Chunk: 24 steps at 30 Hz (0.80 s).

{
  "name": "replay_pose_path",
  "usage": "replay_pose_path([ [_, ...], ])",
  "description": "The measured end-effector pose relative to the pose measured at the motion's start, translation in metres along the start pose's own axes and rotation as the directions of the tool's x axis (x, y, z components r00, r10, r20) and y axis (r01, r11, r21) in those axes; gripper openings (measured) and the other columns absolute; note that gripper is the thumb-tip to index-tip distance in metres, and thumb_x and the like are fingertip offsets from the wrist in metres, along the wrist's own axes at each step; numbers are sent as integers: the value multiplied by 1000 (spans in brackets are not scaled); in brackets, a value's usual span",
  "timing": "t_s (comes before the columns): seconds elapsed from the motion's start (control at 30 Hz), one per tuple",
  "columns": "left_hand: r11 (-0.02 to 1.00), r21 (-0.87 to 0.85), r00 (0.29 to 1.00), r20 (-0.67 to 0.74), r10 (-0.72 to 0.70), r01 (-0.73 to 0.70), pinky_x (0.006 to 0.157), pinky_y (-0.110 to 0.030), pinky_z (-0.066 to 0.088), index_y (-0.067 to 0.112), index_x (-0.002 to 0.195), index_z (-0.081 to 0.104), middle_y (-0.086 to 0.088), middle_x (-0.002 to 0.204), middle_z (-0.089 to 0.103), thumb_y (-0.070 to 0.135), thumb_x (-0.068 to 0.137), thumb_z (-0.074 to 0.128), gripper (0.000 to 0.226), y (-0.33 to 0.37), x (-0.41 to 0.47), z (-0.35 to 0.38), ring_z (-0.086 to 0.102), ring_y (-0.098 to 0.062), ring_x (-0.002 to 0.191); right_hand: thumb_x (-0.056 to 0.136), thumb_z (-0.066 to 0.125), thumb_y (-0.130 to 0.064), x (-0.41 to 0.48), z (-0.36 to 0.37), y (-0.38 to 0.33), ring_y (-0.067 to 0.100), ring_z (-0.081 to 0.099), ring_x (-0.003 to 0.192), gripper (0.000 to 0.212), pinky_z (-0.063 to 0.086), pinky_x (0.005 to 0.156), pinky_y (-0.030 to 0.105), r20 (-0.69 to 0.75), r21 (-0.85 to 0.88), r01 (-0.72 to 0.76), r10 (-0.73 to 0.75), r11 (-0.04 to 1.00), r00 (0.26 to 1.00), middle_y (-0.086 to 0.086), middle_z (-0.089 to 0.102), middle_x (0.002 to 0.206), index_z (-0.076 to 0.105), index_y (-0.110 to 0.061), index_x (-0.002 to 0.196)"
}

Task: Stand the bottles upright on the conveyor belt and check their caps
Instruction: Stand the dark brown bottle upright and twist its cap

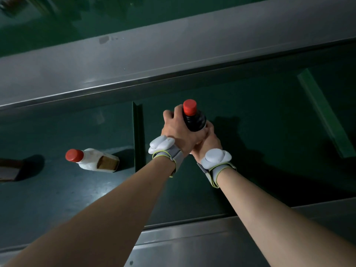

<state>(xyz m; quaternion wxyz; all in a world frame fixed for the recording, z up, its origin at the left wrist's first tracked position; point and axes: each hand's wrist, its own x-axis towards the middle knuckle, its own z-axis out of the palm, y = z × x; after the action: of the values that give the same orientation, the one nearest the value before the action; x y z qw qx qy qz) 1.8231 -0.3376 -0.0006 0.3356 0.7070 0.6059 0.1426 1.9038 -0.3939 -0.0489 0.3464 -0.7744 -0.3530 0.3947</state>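
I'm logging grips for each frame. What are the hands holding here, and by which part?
Both hands, the left hand and right hand, clasp the dark bottle around its body, below the shoulder. Its red cap is left free.

Both forearms bare, no sleeves. Left hand (178, 130) and right hand (209, 140) ungloved. Each wrist wears grey fabric strap with yellow-green piping: left wrist strap (173, 156), right wrist strap (215, 170). Rounded white plastic pod on each: left pod (160, 144), right pod (217, 158).
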Motion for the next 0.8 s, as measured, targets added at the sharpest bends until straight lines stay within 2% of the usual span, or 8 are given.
replay_pose_path([
  [0.1, 1000, -19, 1000, 2, 20, -20, 71, -24, 40, 30, 126, 45, 2, 110, 38, 54, 64, 80, 76, -1, -3, 4, 46, -16, 79, 75, 72, -12, -3, 3, 0, 18, 60, 91, 73, 45, 63, 9, -52, 74, -36, 40, 997, 998, -1, 62, 111, 37, -26, 138],
  [0.13, 999, -28, 1000, 3, 24, -24, 71, -23, 40, 31, 127, 45, 2, 111, 38, 54, 64, 80, 76, -2, -3, 6, 46, -16, 80, 76, 72, -11, -1, 4, 4, 18, 60, 91, 72, 45, 63, 9, -61, 107, -32, 38, 994, 997, -1, 63, 111, 37, -27, 137],
  [0.23, 998, -27, 999, 6, 50, -49, 72, -23, 41, 34, 127, 47, 2, 114, 41, 55, 64, 79, 74, -3, -4, 8, 46, -14, 83, 74, 74, -15, -3, 3, 4, 21, 63, 96, 74, 48, 75, 25, -75, 93, -11, 19, 996, 997, 0, 64, 115, 37, -29, 136],
  [0.37, 993, -37, 994, -11, 109, -109, 71, -24, 40, 36, 117, 53, 6, 111, 52, 59, 67, 75, 59, -5, -5, 7, 50, -12, 84, 69, 76, -27, -6, -5, -1, 21, 64, 100, 87, 54, 79, 36, -79, -21, 53, -55, 998, 995, -8, 61, 123, 26, -41, 139],
  [0.47, 991, -52, 993, 6, 121, -120, 72, -24, 41, 37, 112, 54, 9, 101, 60, 58, 69, 74, 52, -10, -5, 6, 57, -15, 87, 65, 78, -36, -7, -14, -3, 19, 65, 97, 87, 53, 78, 33, -31, -90, 83, -87, 992, 996, -12, 63, 117, 27, -46, 134],
  [0.6, 988, -98, 992, 37, 123, -119, 86, -20, 41, 41, 127, 55, 8, 117, 63, 53, 73, 76, 59, -24, -11, 11, 59, -15, 105, 65, 77, -39, -10, -18, -4, 23, 65, 92, 76, 51, 75, 30, 52, -145, 76, -69, 987, 996, -13, 65, 106, 32, -48, 125],
  [0.8, 982, -160, 993, 52, 108, -98, 86, -18, 40, 39, 130, 55, 7, 117, 62, 53, 72, 79, 64, -23, -10, 13, 58, -13, 106, 67, 76, -36, -7, -20, -5, 25, 66, 90, 75, 54, 76, 36, 65, -142, 59, -50, 988, 997, -11, 65, 104, 29, -48, 125],
])
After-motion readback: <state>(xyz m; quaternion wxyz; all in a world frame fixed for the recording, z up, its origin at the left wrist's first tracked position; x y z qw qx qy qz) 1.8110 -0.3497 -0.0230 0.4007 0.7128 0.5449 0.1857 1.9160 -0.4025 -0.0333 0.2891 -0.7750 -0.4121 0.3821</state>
